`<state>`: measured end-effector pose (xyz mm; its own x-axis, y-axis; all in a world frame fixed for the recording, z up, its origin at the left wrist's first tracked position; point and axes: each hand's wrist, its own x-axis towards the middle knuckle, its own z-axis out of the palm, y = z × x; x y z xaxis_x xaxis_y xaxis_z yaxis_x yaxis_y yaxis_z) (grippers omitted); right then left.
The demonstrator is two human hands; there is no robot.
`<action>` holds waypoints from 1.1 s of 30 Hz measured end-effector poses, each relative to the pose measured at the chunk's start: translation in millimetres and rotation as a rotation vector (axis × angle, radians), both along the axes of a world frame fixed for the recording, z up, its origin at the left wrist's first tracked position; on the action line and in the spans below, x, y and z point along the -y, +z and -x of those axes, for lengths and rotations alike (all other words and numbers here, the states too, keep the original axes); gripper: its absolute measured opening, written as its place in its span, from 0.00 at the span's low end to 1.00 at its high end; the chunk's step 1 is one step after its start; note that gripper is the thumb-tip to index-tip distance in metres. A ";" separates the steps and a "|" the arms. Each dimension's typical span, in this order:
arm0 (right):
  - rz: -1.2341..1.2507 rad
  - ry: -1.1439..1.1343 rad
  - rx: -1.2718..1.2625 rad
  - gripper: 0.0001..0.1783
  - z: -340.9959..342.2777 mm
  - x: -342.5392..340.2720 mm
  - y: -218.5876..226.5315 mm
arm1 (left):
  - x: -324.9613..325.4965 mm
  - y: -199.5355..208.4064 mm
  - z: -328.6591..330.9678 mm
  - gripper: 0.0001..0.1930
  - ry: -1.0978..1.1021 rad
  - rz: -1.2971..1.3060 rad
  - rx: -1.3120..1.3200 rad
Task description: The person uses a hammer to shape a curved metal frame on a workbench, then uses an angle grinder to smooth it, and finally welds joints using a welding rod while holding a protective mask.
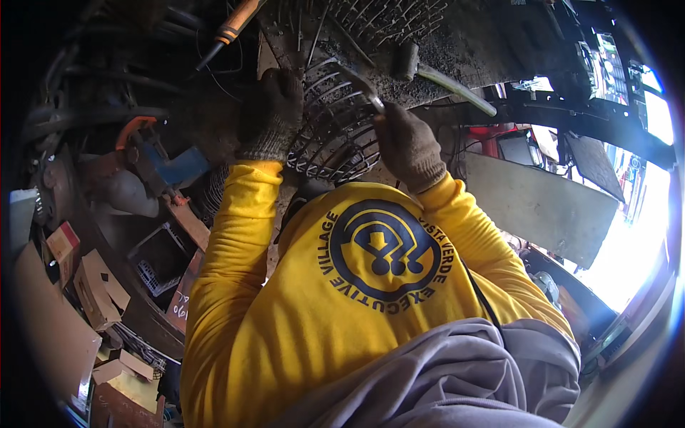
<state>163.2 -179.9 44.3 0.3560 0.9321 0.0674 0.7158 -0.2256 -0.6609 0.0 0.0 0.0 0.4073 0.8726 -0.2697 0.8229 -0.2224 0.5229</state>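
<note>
A round cage of bent metal rods (pixel 334 107) stands in front of my chest at the edge of the dark workbench. My left hand (pixel 271 107), in a dark knit glove, is closed at the cage's left side; what its fingers hold is hidden. In its matching glove, my right hand (pixel 410 146) grips a metal hand tool (pixel 362 84) whose worn end reaches over the upper right rods. The tool's exact kind cannot be made out, as the glove covers its grip.
A hammer (pixel 449 87) lies on the dark bench (pixel 492 43) to the right. Thin rods (pixel 392 18) lie farther back. At upper left is an orange-and-black handled tool (pixel 232 30). A blue clamp-like tool (pixel 175 164), a crate (pixel 160 257) and cardboard boxes (pixel 96 289) fill the left; a grey panel (pixel 535 203) is at right.
</note>
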 end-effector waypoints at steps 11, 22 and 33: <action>0.158 -0.075 0.118 0.15 -33.5 13.9 24.8 | 21.9 1.8 -41.8 0.21 0.023 -0.043 0.199; -0.040 -0.047 0.084 0.15 -32.7 13.7 24.5 | 21.9 2.2 -37.4 0.23 0.046 -0.004 0.246; 0.008 -0.166 -0.044 0.11 -41.2 9.4 9.2 | 20.3 -4.9 -38.0 0.22 0.033 -0.048 0.218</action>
<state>204.3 -189.3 53.6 0.5072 0.8608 0.0414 0.6387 -0.3432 -0.6887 38.0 -20.3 -4.9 0.4224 0.8961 -0.1363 0.6987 -0.2260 0.6788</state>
